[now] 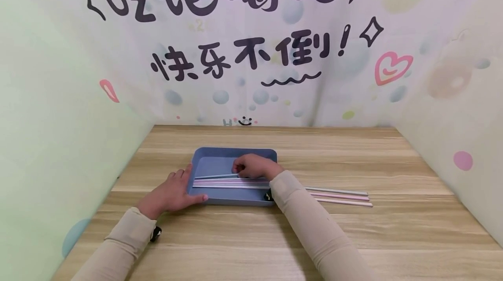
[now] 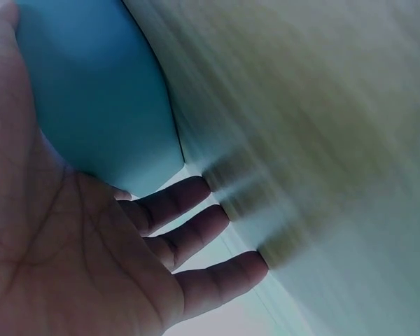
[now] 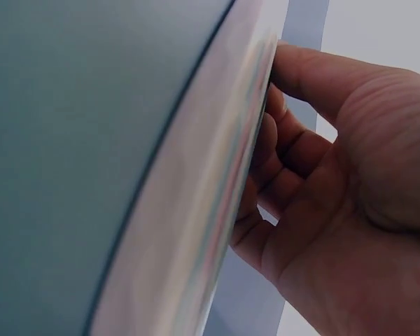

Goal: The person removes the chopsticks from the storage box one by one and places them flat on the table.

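Head view: lettered backdrop [image 1: 251,60] behind wood-grain table [image 1: 220,241]. Blue tray [image 1: 235,202] holds pale sticks [image 1: 220,182], lying lengthwise. Right sleeve [image 1: 318,228] crosses its near right corner; more stick ends [image 1: 342,196] beyond, connection hidden. Left hand [image 1: 173,191] spread against tray's left side. Right hand [image 1: 255,166] inside, fingers bent at the sticks; grip cannot be determined.

Left wrist: fingers extended, tray beside palm.

Right wrist: thumb near sticks, blurred.

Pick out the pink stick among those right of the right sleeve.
The middle stick: pink, between the greyish stick behind and the cream stick in front.
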Available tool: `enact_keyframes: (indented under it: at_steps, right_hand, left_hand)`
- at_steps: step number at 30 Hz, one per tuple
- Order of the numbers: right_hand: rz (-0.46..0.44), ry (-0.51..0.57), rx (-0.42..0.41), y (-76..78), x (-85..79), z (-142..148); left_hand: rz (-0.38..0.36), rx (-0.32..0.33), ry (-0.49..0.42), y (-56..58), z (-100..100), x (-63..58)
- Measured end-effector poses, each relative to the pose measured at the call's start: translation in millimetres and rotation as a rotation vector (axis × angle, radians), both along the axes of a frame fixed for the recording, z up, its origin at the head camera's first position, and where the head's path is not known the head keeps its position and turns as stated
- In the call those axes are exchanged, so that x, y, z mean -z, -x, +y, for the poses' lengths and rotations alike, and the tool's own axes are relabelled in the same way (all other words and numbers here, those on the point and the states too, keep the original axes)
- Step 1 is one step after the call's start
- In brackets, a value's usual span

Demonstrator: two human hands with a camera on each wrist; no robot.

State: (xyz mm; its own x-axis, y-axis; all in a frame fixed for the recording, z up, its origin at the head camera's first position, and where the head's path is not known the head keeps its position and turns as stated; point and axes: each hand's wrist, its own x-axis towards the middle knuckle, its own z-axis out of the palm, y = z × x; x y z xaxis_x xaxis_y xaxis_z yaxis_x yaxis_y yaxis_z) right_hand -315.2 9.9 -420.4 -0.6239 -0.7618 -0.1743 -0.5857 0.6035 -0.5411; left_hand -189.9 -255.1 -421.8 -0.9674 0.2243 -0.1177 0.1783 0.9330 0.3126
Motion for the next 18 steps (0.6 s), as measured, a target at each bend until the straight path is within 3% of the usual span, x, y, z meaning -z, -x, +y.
enact_keyframes:
  at_steps: [18]
  right_hand:
    - [-0.013,0.009,-0.005,1.3,-4.4,1.6]
  left_hand:
    - [0.008,0.009,-0.007,-0.6,-0.2,-1.5]
